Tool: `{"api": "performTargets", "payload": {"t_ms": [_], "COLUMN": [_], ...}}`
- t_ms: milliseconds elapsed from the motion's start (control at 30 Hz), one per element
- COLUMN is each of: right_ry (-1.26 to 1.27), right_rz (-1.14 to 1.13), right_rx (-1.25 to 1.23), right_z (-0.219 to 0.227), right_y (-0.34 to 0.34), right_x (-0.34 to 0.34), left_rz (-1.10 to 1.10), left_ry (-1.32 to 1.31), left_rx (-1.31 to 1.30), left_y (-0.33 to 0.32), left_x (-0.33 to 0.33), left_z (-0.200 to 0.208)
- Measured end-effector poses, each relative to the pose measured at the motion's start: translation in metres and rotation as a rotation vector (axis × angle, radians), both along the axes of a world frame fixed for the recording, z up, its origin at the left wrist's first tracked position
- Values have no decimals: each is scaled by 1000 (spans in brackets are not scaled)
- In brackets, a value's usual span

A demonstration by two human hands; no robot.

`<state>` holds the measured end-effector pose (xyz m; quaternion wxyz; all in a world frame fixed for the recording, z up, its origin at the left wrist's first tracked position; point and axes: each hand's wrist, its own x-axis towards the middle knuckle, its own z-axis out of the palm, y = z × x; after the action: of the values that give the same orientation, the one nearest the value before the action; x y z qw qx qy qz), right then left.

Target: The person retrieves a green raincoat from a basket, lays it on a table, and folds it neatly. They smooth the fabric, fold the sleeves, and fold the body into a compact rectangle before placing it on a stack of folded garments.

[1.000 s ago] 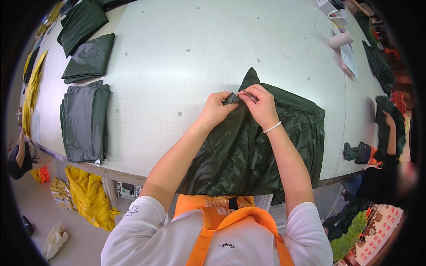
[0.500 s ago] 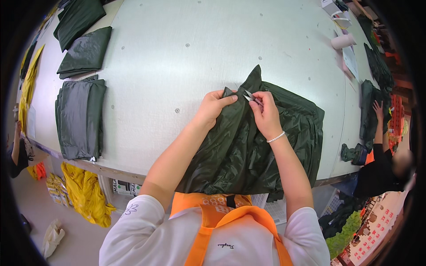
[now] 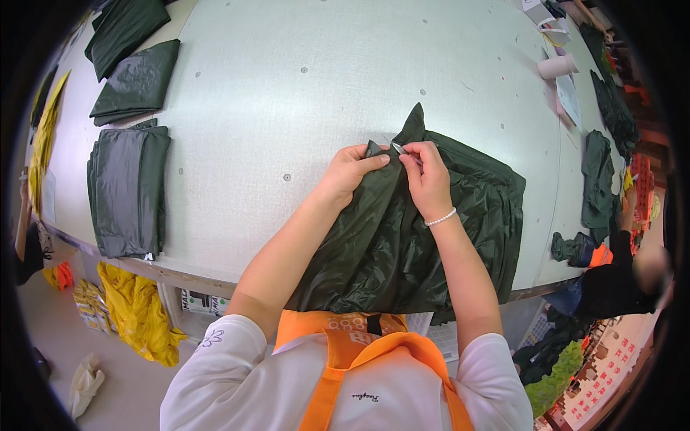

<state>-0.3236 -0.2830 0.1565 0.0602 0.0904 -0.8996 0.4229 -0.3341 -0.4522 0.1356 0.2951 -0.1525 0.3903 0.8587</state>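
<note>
A dark green, shiny garment (image 3: 388, 237) lies bunched over the table's near edge, with a pointed corner sticking up at its far end. My left hand (image 3: 352, 172) pinches the cloth near that corner between thumb and fingers. In my right hand (image 3: 430, 179), which wears a beaded bracelet, is a small pair of thread snips (image 3: 399, 149). Their pointed metal blades meet the cloth just right of my left fingertips. Most of the snips' body is hidden by my fingers. A thin thread seems to stick up beside the blades.
A stack of folded green garments (image 3: 128, 194) sits on the pale table (image 3: 244, 108) at the left, with more folded ones beyond. A white cup-like roll (image 3: 557, 67) lies far right. Yellow cloth (image 3: 136, 312) hangs below at left. A co-worker (image 3: 611, 287) is at the right edge.
My right hand has shifted slightly left and up with the snips, and their blades are closer together. My left hand keeps its pinch. The co-worker's hand at right has left the green cloth.
</note>
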Motion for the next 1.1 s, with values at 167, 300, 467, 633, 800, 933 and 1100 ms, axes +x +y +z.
{"api": "performTargets", "payload": {"t_ms": [167, 300, 467, 633, 800, 933, 1100], "right_ry": [-82, -102, -57, 56, 91, -18, -199], "right_rz": [-146, -29, 60, 178, 256, 108, -327], "right_rx": [-208, 178, 516, 709, 832, 503, 224], "right_z": [10, 43, 55, 68, 76, 79, 54], "right_y": [1, -6, -14, -20, -22, -4, 96], "right_x": [-5, -13, -10, -12, -14, -8, 29], "left_rz": [31, 148, 291, 335, 361, 410, 328], "left_ry": [66, 307, 447, 508, 600, 631, 668], "left_rx": [-91, -579, -815, -892, -961, -1018, -1241], "left_y": [2, 9, 23, 26, 27, 28, 21], "left_x": [2, 5, 16, 21, 23, 22, 9], "left_z": [1, 13, 12, 13, 16, 16, -12]}}
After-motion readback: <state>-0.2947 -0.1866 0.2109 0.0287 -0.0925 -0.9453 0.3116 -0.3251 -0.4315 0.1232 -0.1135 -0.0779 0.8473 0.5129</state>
